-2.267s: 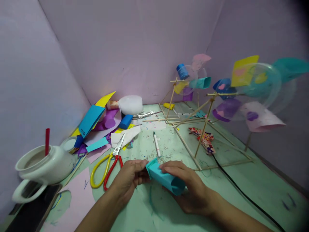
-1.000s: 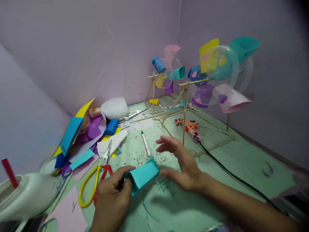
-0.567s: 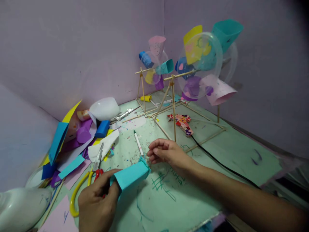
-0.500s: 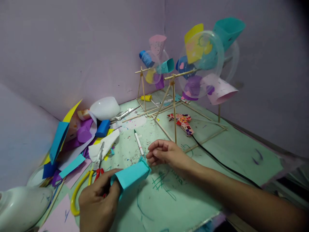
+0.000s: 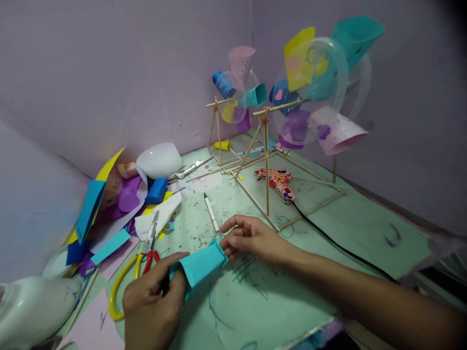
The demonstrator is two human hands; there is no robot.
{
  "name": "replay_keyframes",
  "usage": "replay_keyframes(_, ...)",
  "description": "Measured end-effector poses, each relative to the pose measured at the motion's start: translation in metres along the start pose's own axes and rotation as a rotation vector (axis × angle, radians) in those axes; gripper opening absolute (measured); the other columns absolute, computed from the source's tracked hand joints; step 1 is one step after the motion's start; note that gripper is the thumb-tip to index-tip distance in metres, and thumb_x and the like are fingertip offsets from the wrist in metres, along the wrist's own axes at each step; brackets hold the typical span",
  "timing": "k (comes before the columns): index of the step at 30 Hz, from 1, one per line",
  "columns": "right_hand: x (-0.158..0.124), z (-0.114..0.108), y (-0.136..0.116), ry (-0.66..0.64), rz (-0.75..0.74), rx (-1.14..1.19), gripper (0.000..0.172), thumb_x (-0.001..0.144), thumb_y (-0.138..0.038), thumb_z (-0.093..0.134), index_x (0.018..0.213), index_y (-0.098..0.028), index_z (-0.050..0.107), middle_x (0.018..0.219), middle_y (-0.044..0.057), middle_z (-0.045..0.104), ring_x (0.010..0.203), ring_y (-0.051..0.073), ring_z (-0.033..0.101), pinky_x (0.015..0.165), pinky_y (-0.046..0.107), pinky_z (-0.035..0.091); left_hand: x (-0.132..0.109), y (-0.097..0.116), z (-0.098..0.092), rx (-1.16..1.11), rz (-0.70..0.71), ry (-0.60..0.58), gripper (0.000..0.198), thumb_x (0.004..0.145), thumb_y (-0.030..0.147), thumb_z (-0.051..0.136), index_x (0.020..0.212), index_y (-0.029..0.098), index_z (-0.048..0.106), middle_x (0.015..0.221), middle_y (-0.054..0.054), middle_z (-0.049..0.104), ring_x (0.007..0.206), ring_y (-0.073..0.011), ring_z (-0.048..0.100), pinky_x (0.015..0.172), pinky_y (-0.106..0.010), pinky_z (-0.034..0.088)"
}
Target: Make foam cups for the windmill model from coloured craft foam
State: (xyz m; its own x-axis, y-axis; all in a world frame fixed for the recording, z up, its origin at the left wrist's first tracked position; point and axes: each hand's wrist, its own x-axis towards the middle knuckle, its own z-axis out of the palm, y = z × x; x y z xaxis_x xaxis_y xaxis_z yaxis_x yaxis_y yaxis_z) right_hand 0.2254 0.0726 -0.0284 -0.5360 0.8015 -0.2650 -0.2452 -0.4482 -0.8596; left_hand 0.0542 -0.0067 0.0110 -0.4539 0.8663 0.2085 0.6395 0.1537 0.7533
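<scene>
My left hand (image 5: 155, 296) grips a turquoise paper cup (image 5: 200, 265) at its wide mouth, thumb and fingers pinching the rim. The cup lies tilted, its narrow folded end pointing away to the right. At that end is my right hand (image 5: 248, 238), fingers loosely curved and apart, fingertips close to or touching the folds. A white marker (image 5: 211, 212) with a dark green tip lies just beyond the hands. Beside my left hand are scissors (image 5: 126, 282) with yellow handles, and a red handle shows partly behind my fingers.
Two stick frames carry wheels of clear discs and coloured paper cups (image 5: 339, 131). A patterned glue gun (image 5: 279, 184) with a black cord lies inside the nearer frame. Coloured paper scraps (image 5: 109, 248) and a white bottle (image 5: 36, 308) crowd the left; another white container (image 5: 159, 160) stands behind.
My right hand's fingers have come nearer to the folded end of the turquoise cup. My left hand keeps its hold, and the view has shifted slightly.
</scene>
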Motion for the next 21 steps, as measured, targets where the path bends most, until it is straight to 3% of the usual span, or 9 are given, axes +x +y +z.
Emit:
replay_keyframes(4, -0.003, -0.003, 0.001, 0.041, -0.163, -0.231, 0.021, 0.072, -0.016, 0.059, 0.092, -0.016, 0.053, 0.086, 0.005, 0.066, 0.069, 0.013, 0.063, 0.069, 0.033, 0.052, 0.003, 0.002, -0.002, -0.023, -0.050, 0.021, 0.020, 0.062, 0.030, 0.054, 0.068, 0.024, 0.072, 0.052, 0.005, 0.059, 0.051, -0.0134, 0.053, 0.051, -0.022, 0.039)
replay_keyframes(6, -0.007, -0.003, 0.000, 0.064, -0.394, -0.488, 0.032, 0.072, -0.020, 0.064, 0.102, -0.016, 0.054, 0.103, 0.011, 0.063, 0.089, 0.019, 0.062, 0.080, 0.039, 0.051, 0.005, 0.003, -0.003, -0.040, -0.097, 0.034, 0.020, 0.062, 0.030, 0.055, 0.070, 0.023, 0.072, 0.055, 0.005, 0.061, 0.055, -0.0141, 0.055, 0.053, -0.021, 0.041)
replay_keyframes(9, -0.011, 0.000, 0.002, -0.054, -0.835, -0.832, 0.059, 0.068, -0.030, 0.073, 0.120, -0.014, 0.049, 0.121, 0.016, 0.056, 0.114, 0.025, 0.051, 0.098, 0.044, 0.040, 0.005, 0.002, 0.000, -0.073, -0.120, 0.007, 0.020, 0.062, 0.029, 0.055, 0.071, 0.022, 0.072, 0.054, 0.005, 0.059, 0.056, -0.0147, 0.057, 0.054, -0.021, 0.043)
replay_keyframes(11, -0.013, 0.005, 0.006, -0.146, -1.034, -0.953, 0.071, 0.068, -0.037, 0.074, 0.127, -0.013, 0.043, 0.124, 0.017, 0.054, 0.116, 0.026, 0.049, 0.101, 0.044, 0.037, 0.003, 0.001, 0.003, -0.084, -0.102, -0.038, 0.020, 0.062, 0.028, 0.055, 0.071, 0.022, 0.072, 0.055, 0.004, 0.061, 0.054, -0.0146, 0.058, 0.052, -0.021, 0.044)
replay_keyframes(13, -0.013, 0.011, 0.012, -0.178, -1.114, -1.023, 0.068, 0.072, -0.035, 0.070, 0.130, -0.013, 0.040, 0.121, 0.016, 0.057, 0.112, 0.026, 0.052, 0.099, 0.045, 0.038, -0.001, 0.002, 0.004, -0.097, -0.053, -0.118, 0.019, 0.063, 0.028, 0.057, 0.071, 0.022, 0.072, 0.055, 0.003, 0.063, 0.052, -0.0147, 0.058, 0.050, -0.021, 0.044)
replay_keyframes(16, -0.012, 0.016, 0.016, -0.136, -1.063, -0.969, 0.054, 0.074, -0.017, 0.064, 0.124, -0.017, 0.045, 0.112, 0.012, 0.062, 0.103, 0.023, 0.057, 0.093, 0.043, 0.042, -0.004, 0.004, 0.003, -0.207, 0.013, -0.192, 0.022, 0.067, 0.036, 0.062, 0.079, 0.020, 0.072, 0.049, 0.003, 0.057, 0.048, -0.0133, 0.054, 0.046, -0.021, 0.043)
replay_keyframes(18, -0.010, 0.014, 0.014, -0.057, -0.845, -0.766, 0.048, 0.071, -0.015, 0.065, 0.117, -0.020, 0.050, 0.106, 0.008, 0.063, 0.096, 0.021, 0.059, 0.086, 0.038, 0.046, -0.003, 0.004, 0.000, -0.351, -0.015, -0.184, 0.031, 0.073, 0.043, 0.060, 0.090, 0.020, 0.070, 0.052, 0.003, 0.057, 0.044, -0.0106, 0.048, 0.043, -0.021, 0.039)
replay_keyframes(21, -0.003, 0.002, 0.005, 0.049, -0.491, -0.311, 0.046, 0.070, -0.028, 0.070, 0.111, -0.021, 0.052, 0.097, 0.005, 0.063, 0.087, 0.019, 0.061, 0.077, 0.034, 0.049, 0.006, -0.004, -0.003, -0.513, -0.082, -0.219, 0.034, 0.077, 0.045, 0.057, 0.098, 0.019, 0.064, 0.061, 0.002, 0.062, 0.040, -0.0082, 0.044, 0.039, -0.020, 0.035)
